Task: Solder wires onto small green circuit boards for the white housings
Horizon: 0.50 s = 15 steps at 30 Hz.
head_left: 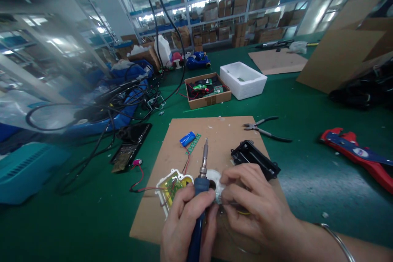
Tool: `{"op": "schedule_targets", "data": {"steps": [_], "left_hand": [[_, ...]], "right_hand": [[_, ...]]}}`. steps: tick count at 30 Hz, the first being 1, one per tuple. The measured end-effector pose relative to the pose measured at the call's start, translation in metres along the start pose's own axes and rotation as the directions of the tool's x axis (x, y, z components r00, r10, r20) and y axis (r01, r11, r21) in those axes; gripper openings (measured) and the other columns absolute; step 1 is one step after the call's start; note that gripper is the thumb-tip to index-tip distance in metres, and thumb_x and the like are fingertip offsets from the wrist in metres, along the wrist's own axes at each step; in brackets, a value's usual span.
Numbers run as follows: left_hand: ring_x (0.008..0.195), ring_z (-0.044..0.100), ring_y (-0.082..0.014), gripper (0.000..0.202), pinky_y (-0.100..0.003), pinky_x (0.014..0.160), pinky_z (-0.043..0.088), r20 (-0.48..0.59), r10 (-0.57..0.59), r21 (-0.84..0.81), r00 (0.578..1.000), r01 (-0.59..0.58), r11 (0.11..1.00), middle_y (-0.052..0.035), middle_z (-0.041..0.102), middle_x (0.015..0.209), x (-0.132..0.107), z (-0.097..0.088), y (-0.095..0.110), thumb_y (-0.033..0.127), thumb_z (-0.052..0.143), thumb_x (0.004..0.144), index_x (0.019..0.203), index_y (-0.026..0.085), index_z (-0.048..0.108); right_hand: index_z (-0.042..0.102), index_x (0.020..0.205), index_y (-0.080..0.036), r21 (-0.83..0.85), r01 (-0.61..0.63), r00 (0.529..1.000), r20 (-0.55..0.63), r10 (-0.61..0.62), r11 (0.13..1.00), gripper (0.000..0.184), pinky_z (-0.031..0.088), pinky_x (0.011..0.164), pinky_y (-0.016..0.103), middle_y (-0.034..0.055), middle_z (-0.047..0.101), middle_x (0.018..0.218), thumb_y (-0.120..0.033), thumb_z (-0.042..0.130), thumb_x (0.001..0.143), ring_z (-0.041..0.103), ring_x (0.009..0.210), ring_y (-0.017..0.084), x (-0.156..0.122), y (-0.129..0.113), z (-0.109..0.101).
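My left hand (187, 221) is closed around the blue handle of a soldering iron (201, 184), its metal tip pointing away from me. Its thumb also touches a white spool (214, 175), which looks like solder wire. At the spool's right edge, the fingers of my right hand (258, 202) are pinched together; they hide part of it. Left of the iron lies a white-rimmed housing (159, 192) with a green circuit board (174, 186) and red and black wires. Beyond it are a blue battery (187, 138) and a green strip board (193, 144). A black plastic case (254, 157) lies beyond my right hand.
Cardboard (215, 127) covers the work spot on the green table. Pliers (260, 127) lie at its far right; a red-blue tool (353, 151) lies farther right. Beyond stand a parts box (210, 100) and foam box (250, 88). Cables (113, 108) tangle at left.
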State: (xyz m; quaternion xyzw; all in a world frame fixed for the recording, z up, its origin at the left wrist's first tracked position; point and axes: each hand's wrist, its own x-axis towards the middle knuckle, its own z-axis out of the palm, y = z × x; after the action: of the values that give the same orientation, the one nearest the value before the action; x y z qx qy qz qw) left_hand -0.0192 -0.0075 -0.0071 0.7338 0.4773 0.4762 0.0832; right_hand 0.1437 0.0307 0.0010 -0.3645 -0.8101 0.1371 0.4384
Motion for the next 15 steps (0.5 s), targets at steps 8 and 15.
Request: {"op": "schedule_targets", "data": {"steps": [8, 15], "left_hand": [[0.094, 0.063, -0.0140, 0.030, -0.023, 0.083, 0.051, 0.014, 0.003, -0.013, 1.000, -0.002, 1.000, -0.0040, 0.064, 0.097, 0.002, 0.000, -0.001, 0.004, 0.058, 0.081, 0.106, 0.020, 0.062], [0.064, 0.067, -0.0182, 0.029, -0.032, 0.061, 0.057, -0.201, 0.023, -0.110, 0.979, -0.046, 0.993, -0.0020, 0.067, 0.075, -0.013, -0.025, -0.021, 0.032, 0.041, 0.094, 0.117, 0.023, 0.055]], "right_hand": [[0.053, 0.070, -0.017, 0.060, 0.064, 0.996, 0.066, -0.068, 0.996, 0.017, 0.037, 0.064, 0.029, -0.0001, 0.061, 0.067, -0.001, 0.051, 0.075, 0.053, 0.067, 0.014, -0.002, 0.004, 0.003], [0.053, 0.070, -0.017, 0.071, 0.050, 0.998, 0.042, -0.053, 0.996, 0.017, 0.039, 0.066, 0.029, -0.0001, 0.062, 0.069, -0.001, 0.052, 0.076, 0.054, 0.067, 0.013, 0.000, 0.004, 0.004]]}}
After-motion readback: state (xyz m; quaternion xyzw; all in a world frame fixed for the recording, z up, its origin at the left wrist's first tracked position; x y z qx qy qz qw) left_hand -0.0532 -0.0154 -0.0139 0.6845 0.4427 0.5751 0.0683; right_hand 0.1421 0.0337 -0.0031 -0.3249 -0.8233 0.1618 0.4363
